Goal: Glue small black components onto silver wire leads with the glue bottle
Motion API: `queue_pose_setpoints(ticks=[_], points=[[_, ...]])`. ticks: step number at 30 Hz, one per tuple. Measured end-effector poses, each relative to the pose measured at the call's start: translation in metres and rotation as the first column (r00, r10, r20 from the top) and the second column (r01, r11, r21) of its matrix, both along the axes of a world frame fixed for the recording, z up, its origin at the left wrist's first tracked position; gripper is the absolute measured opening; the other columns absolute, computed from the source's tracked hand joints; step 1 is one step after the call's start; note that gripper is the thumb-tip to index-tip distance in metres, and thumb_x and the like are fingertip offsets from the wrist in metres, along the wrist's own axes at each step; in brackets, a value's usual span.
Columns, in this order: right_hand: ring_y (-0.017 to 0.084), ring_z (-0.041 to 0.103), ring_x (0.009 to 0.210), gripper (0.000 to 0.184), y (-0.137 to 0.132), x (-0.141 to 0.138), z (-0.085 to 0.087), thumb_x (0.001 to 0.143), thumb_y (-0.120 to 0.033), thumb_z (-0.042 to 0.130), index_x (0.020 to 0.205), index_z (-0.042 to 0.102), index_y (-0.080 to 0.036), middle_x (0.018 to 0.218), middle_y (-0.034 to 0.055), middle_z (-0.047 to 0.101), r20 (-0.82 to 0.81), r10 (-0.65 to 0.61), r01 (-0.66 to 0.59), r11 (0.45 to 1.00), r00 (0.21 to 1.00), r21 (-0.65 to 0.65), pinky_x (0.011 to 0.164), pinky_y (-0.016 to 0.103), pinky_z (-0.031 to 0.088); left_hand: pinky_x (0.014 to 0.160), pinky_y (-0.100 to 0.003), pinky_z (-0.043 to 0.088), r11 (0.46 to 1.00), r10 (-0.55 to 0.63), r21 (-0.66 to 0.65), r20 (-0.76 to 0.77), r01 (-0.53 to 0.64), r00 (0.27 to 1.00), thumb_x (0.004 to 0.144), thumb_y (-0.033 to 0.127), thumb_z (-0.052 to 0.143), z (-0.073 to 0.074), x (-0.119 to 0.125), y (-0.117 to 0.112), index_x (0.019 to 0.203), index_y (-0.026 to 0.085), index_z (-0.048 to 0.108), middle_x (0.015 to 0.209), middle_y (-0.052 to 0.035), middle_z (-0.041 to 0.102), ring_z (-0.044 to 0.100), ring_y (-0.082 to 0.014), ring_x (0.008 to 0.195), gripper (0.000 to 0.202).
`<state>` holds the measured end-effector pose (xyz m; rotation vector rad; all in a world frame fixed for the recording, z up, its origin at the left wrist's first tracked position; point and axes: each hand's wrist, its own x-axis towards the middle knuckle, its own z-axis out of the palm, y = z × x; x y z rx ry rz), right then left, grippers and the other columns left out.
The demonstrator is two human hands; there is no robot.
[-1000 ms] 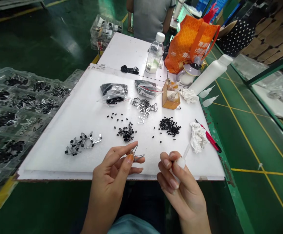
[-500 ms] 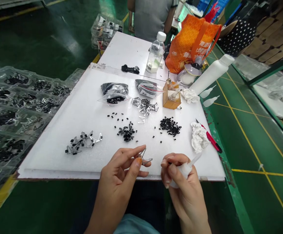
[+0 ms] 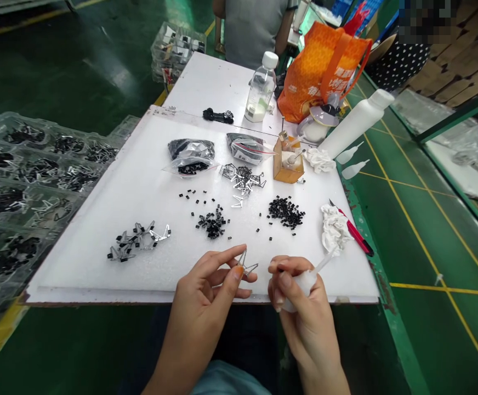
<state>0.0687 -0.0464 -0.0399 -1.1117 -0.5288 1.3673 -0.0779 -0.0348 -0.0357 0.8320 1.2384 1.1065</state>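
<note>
My left hand (image 3: 212,285) pinches a thin bent metal clip (image 3: 247,267) between thumb and fingers, its V-shaped legs sticking out to the right. My right hand (image 3: 302,296) is closed around a small translucent squeeze bottle (image 3: 305,282), whose long nozzle points up and right. Between that hand's thumb and index finger shows a tiny black piece (image 3: 280,269). Beyond the hands lie two heaps of small black pieces, a middle heap (image 3: 211,224) and a right heap (image 3: 286,212). Clips with black ends (image 3: 138,241) lie at left; bare metal clips (image 3: 243,180) are farther back.
Two plastic bags, a left bag (image 3: 192,156) and a right bag (image 3: 247,147), lie behind, near a wooden box (image 3: 287,173). Crumpled tissue (image 3: 334,227) and a red cutter (image 3: 358,237) are at right. A clear bottle (image 3: 260,88) and orange bag (image 3: 321,77) stand farther back.
My right hand has shifted slightly left and up, the bottle's nozzle moving with it. The metal clip in my left hand has turned a little, showing its V shape more openly.
</note>
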Motion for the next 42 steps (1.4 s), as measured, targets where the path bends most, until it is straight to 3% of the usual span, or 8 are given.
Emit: queue_pose_setpoints(ticks=[4, 9, 13, 17, 21, 30, 35, 42], points=[[0.005, 0.057, 0.05, 0.008, -0.001, 0.002, -0.002, 0.08, -0.027, 0.087, 0.083, 0.08, -0.027, 0.082, 0.0014, 0.079, -0.036, 0.016, -0.015, 1.0, 0.999, 0.011, 0.051, 0.018, 0.048, 0.069, -0.021, 0.067, 0.999, -0.028, -0.029, 0.014, 0.028, 1.0, 0.091, 0.038, 0.076, -0.002, -0.001, 0.001, 0.113, 0.032, 0.082, 0.102, -0.0027, 0.077, 0.079, -0.0148, 0.076, 0.024], [0.008, 0.061, 0.051, 0.02, -0.004, 0.002, -0.002, 0.076, -0.026, 0.091, 0.092, 0.08, -0.029, 0.078, 0.0017, 0.079, 0.049, -0.048, 0.045, 0.997, 0.998, 0.061, 0.049, 0.019, 0.051, 0.07, -0.02, 0.067, 0.999, -0.037, -0.03, 0.023, 0.037, 0.999, 0.092, 0.039, 0.074, -0.003, -0.001, 0.003, 0.113, 0.031, 0.082, 0.103, -0.0036, 0.076, 0.08, -0.0161, 0.082, 0.024], [0.007, 0.057, 0.047, 0.015, -0.003, 0.0, 0.002, 0.073, -0.026, 0.092, 0.082, 0.079, -0.027, 0.074, 0.0017, 0.078, 0.053, -0.066, 0.061, 0.995, 0.996, 0.08, 0.047, 0.019, 0.049, 0.07, -0.022, 0.068, 0.999, -0.036, -0.031, 0.014, 0.037, 0.999, 0.091, 0.039, 0.075, 0.0, -0.001, 0.004, 0.111, 0.029, 0.083, 0.104, -0.0042, 0.076, 0.081, -0.0202, 0.091, 0.023], [0.006, 0.053, 0.047, 0.015, -0.003, 0.0, 0.002, 0.072, -0.027, 0.093, 0.078, 0.079, -0.027, 0.076, 0.0012, 0.077, -0.003, -0.063, 0.063, 0.996, 0.998, 0.065, 0.045, 0.019, 0.046, 0.068, -0.024, 0.068, 0.999, -0.027, -0.043, 0.014, 0.028, 1.0, 0.089, 0.039, 0.077, 0.0, 0.0, 0.003, 0.11, 0.028, 0.083, 0.106, -0.0051, 0.08, 0.081, -0.0185, 0.08, 0.025], [0.006, 0.053, 0.048, 0.018, -0.003, 0.001, -0.004, 0.073, -0.027, 0.092, 0.085, 0.079, -0.027, 0.076, 0.0012, 0.076, -0.004, -0.045, 0.045, 0.999, 0.999, 0.01, 0.05, 0.02, 0.048, 0.064, -0.027, 0.067, 0.999, 0.0, -0.05, -0.026, -0.001, 1.0, 0.086, 0.041, 0.078, -0.003, 0.002, 0.002, 0.105, 0.025, 0.083, 0.095, -0.0058, 0.082, 0.078, -0.0177, 0.065, 0.025], [0.004, 0.052, 0.05, 0.022, 0.005, 0.001, -0.009, 0.068, -0.028, 0.095, 0.08, 0.077, -0.023, 0.082, 0.0016, 0.077, -0.051, -0.106, 0.099, 0.986, 0.993, -0.133, 0.052, 0.017, 0.045, 0.067, -0.024, 0.066, 0.993, -0.031, -0.11, -0.002, 0.031, 1.0, 0.084, 0.036, 0.079, 0.007, 0.003, 0.008, 0.097, 0.021, 0.08, 0.086, -0.0054, 0.083, 0.079, -0.0187, 0.072, 0.021], [0.005, 0.05, 0.05, 0.027, 0.008, 0.001, -0.01, 0.07, -0.029, 0.094, 0.087, 0.074, -0.022, 0.079, 0.0007, 0.075, -0.016, -0.13, 0.126, 0.982, 0.991, -0.142, 0.052, 0.02, 0.046, 0.071, -0.025, 0.066, 0.995, -0.029, -0.097, -0.05, 0.024, 0.998, 0.085, 0.036, 0.076, 0.007, 0.002, 0.006, 0.093, 0.022, 0.08, 0.081, -0.0044, 0.083, 0.081, -0.0201, 0.076, 0.017], [0.005, 0.048, 0.043, 0.025, 0.002, -0.006, -0.003, 0.07, -0.029, 0.093, 0.077, 0.07, -0.022, 0.076, 0.0014, 0.076, 0.026, -0.118, 0.119, 0.992, 0.993, -0.04, 0.046, 0.02, 0.045, 0.074, -0.023, 0.065, 0.999, -0.017, -0.042, -0.112, 0.012, 0.994, 0.087, 0.033, 0.077, 0.006, 0.002, -0.005, 0.094, 0.027, 0.081, 0.082, -0.0006, 0.083, 0.082, -0.02, 0.081, 0.01]])
